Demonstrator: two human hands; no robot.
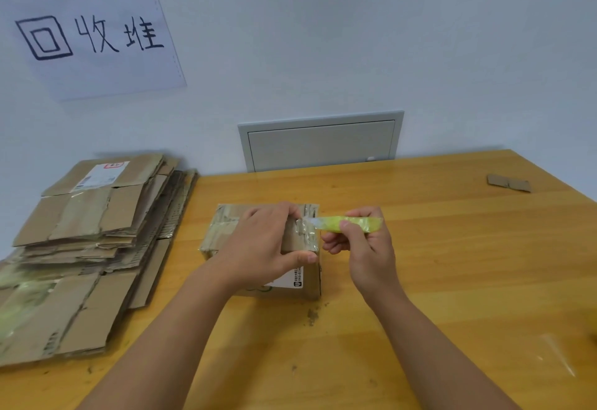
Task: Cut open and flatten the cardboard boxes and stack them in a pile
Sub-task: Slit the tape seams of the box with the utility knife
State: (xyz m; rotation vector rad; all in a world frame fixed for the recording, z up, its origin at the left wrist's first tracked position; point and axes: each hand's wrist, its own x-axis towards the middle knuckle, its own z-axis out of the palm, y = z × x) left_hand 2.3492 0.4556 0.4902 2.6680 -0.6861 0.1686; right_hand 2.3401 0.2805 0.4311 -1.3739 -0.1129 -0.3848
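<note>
Both forearms reach to the small taped brown cardboard box (265, 248) mid-table, left hand (265, 245) clamped over its top, right hand (358, 248) just beside its right end gripping a yellow-green utility knife (349, 224) pointing leftward into the tape.

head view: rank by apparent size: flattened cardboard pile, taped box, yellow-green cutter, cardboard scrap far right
1. flattened cardboard pile
2. taped box
3. yellow-green cutter and cardboard scrap: look alike; scrap sits farther away, so unranked.
</note>
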